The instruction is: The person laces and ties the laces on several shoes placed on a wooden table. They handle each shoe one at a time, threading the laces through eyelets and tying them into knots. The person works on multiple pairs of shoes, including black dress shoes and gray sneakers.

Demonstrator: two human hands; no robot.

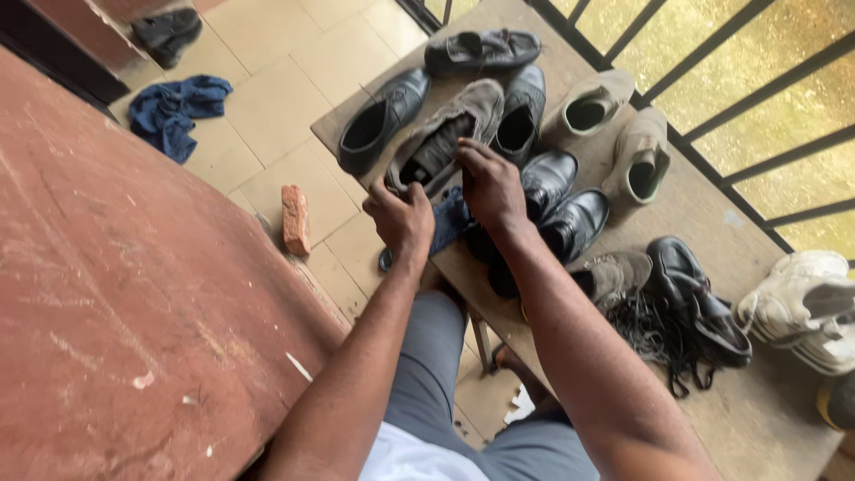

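Right hand (491, 185): fingers spread and curled down over the heel end of a worn grey-brown shoe (443, 138), fingertips pressing on its rim; a loose grip, not a closed fist. Left hand (403, 216): fingers bent around the near edge of the same shoe and closed on a bunched blue cloth (449, 222), which hangs between the 2 hands at the table's edge.

The grey-brown shoe lies on its side near the front left corner of a wooden table (712, 245), toe pointing away. Just left of it, a black leather shoe (383, 118); just right, another black shoe (521, 111) touching it. Behind them, a dark shoe (482, 49) lies flat.

Right of the right wrist: 2 glossy black shoes (561, 200), then 2 beige slip-ons (614, 129). Farther right, a black shoe over tangled laces (695, 312) and white sneakers (806, 307).

On the tiled floor: a brick piece (296, 219) and a blue rag (174, 111).
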